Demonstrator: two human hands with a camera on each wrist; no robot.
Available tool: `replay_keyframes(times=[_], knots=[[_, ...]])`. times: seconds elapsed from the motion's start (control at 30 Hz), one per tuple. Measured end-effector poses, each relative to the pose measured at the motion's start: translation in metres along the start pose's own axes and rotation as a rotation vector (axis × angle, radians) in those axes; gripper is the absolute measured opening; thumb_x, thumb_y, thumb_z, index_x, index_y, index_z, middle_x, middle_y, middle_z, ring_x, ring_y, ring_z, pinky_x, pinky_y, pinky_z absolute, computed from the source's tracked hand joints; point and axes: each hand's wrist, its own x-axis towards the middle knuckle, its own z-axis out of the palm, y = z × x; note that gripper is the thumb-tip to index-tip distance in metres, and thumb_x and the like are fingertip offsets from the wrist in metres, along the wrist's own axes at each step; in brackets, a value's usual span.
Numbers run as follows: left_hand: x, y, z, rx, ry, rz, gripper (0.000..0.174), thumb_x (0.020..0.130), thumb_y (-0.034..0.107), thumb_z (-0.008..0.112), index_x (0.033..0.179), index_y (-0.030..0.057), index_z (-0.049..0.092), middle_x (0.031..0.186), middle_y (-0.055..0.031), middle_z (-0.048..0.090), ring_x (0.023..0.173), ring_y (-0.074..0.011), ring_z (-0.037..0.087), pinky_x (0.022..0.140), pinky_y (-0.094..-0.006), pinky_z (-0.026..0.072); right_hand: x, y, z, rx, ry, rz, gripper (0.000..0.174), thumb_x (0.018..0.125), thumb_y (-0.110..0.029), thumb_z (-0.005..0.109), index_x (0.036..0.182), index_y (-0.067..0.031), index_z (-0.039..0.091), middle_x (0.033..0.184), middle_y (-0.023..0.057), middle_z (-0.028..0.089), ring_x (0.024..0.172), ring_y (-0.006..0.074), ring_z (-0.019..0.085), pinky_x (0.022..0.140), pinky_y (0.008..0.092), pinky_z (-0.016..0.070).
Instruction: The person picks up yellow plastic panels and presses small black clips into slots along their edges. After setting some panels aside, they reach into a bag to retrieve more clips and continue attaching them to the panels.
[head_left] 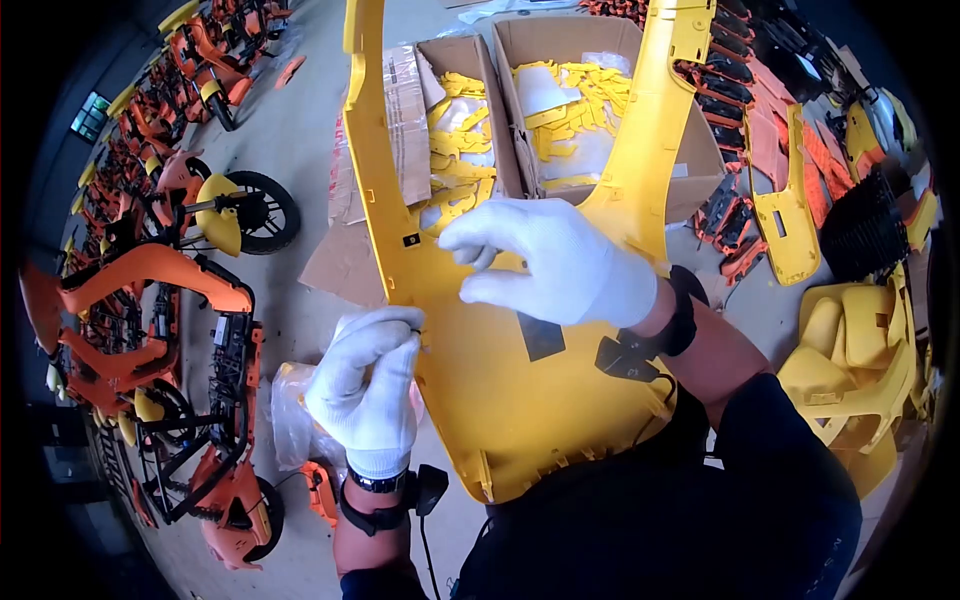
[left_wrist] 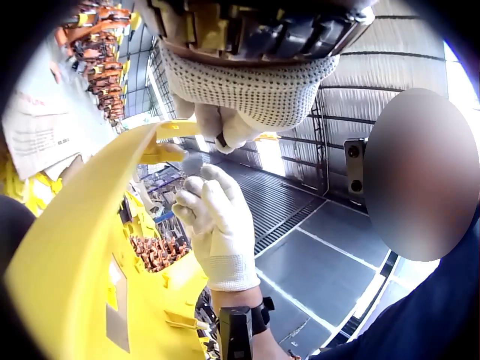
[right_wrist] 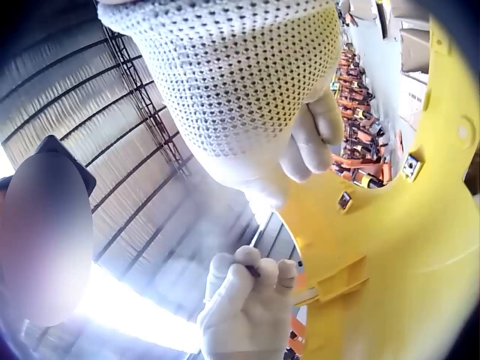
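A large yellow plastic panel [head_left: 540, 420] with two long arms lies in front of the person's body. In the head view, the white-gloved left hand [head_left: 368, 385] is at the panel's left edge. Its thumb and fingertips pinch a small dark piece [right_wrist: 253, 271], mostly hidden by the glove; its kind cannot be told. Above the panel's middle, the gloved right hand [head_left: 555, 262] has thumb and index finger spread apart, the other fingers loosely bent, nothing visible between them. Small metal clips [right_wrist: 345, 201] sit on the panel near its edge.
Beyond the panel stand two cardboard boxes [head_left: 510, 110] of small yellow parts. Orange motorbike frames [head_left: 160, 270] fill the left side. More yellow panels [head_left: 785, 230] and orange parts lie at right. A clear plastic bag [head_left: 295, 420] is on the floor by the left hand.
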Motion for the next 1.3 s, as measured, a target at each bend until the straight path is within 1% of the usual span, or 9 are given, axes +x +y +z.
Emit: replay_keyframes(times=[0.2, 0.37, 0.47, 0.6, 0.67, 0.73, 0.8, 1.0, 1.3], knots=[[-0.007, 0.017, 0.016, -0.310, 0.127, -0.341, 0.022, 0.087, -0.007, 0.065, 0.109, -0.0038, 0.065, 0.104, -0.0145, 0.071, 0.092, -0.0197, 0.068, 0.089, -0.0322, 0.0530, -0.014, -0.015, 0.034, -0.023, 0.165, -0.303, 0.033, 0.080, -0.015, 0.076, 0.111, -0.0113, 0.064, 0.085, 0.0065, 0.061, 0.074, 0.0276, 0.066, 0.065, 0.0389, 0.0533], [-0.011, 0.013, 0.021, -0.225, 0.185, -0.388, 0.020, 0.087, -0.007, 0.067, 0.107, -0.0041, 0.067, 0.101, -0.0118, 0.072, 0.090, -0.0164, 0.067, 0.087, -0.0291, 0.0517, -0.020, -0.008, 0.037, -0.233, 0.191, -0.416, 0.017, 0.083, -0.019, 0.070, 0.098, -0.0116, 0.067, 0.082, 0.0053, 0.059, 0.071, 0.0263, 0.064, 0.061, 0.0386, 0.0508], [-0.011, 0.014, 0.030, -0.148, 0.212, -0.336, 0.020, 0.087, -0.006, 0.067, 0.107, -0.0055, 0.067, 0.097, -0.0117, 0.072, 0.087, -0.0158, 0.067, 0.086, -0.0277, 0.0514, -0.022, -0.008, 0.031, -0.368, 0.119, -0.425, 0.023, 0.085, -0.014, 0.070, 0.107, -0.0093, 0.069, 0.085, 0.0055, 0.061, 0.072, 0.0245, 0.064, 0.065, 0.0382, 0.0517], [-0.013, 0.009, 0.025, -0.040, 0.083, -0.253, 0.030, 0.091, -0.004, 0.063, 0.120, -0.0078, 0.062, 0.113, -0.0178, 0.070, 0.104, -0.0222, 0.066, 0.100, -0.0353, 0.0491, -0.024, -0.014, 0.021, -0.144, 0.122, -0.192, 0.012, 0.086, -0.012, 0.067, 0.098, -0.0095, 0.068, 0.085, 0.0078, 0.061, 0.074, 0.0284, 0.065, 0.069, 0.0392, 0.0530], [-0.011, -0.013, 0.009, 0.404, 0.124, 0.068, 0.046, 0.086, 0.003, 0.073, 0.128, -0.0047, 0.057, 0.128, -0.0214, 0.063, 0.116, -0.0276, 0.062, 0.104, -0.0399, 0.0452, -0.022, 0.006, -0.009, -0.176, 0.057, -0.012, 0.007, 0.087, -0.011, 0.062, 0.092, -0.0061, 0.065, 0.088, 0.0114, 0.064, 0.080, 0.0314, 0.066, 0.074, 0.0408, 0.0535], [-0.010, -0.013, 0.005, 0.435, 0.030, -0.164, 0.075, 0.079, 0.005, 0.079, 0.145, -0.0027, 0.043, 0.141, -0.0190, 0.053, 0.122, -0.0284, 0.057, 0.105, -0.0406, 0.0441, -0.015, 0.026, -0.045, -0.391, -0.181, 0.148, 0.014, 0.087, -0.014, 0.058, 0.093, -0.0038, 0.065, 0.086, 0.0130, 0.065, 0.086, 0.0334, 0.066, 0.079, 0.0419, 0.0529], [-0.014, -0.011, 0.014, -0.088, -0.007, -0.514, 0.078, 0.079, -0.001, 0.075, 0.148, -0.0034, 0.038, 0.141, -0.0162, 0.053, 0.123, -0.0234, 0.056, 0.103, -0.0362, 0.0465, -0.010, 0.051, -0.069, -0.518, -0.334, 0.183, 0.016, 0.085, -0.012, 0.056, 0.093, -0.0034, 0.067, 0.086, 0.0133, 0.066, 0.087, 0.0338, 0.066, 0.080, 0.0422, 0.0528], [-0.029, -0.024, 0.020, -0.169, 0.036, -0.589, 0.068, 0.079, -0.013, 0.054, 0.146, -0.0067, 0.041, 0.132, -0.0136, 0.059, 0.118, -0.0186, 0.059, 0.100, -0.0307, 0.0474, -0.005, 0.090, -0.069, -0.529, -0.484, 0.069, 0.017, 0.084, -0.010, 0.055, 0.090, -0.0045, 0.070, 0.090, 0.0136, 0.069, 0.089, 0.0322, 0.068, 0.081, 0.0415, 0.0531], [0.039, 0.006, 0.012, -0.102, -0.034, -0.329, 0.067, 0.077, -0.016, 0.046, 0.144, -0.0086, 0.045, 0.133, -0.0142, 0.061, 0.119, -0.0158, 0.059, 0.100, -0.0273, 0.0462, 0.011, 0.065, -0.101, -0.688, -0.411, 0.077, 0.019, 0.086, -0.011, 0.057, 0.095, -0.0030, 0.071, 0.094, 0.0142, 0.071, 0.090, 0.0299, 0.069, 0.085, 0.0371, 0.0540]])
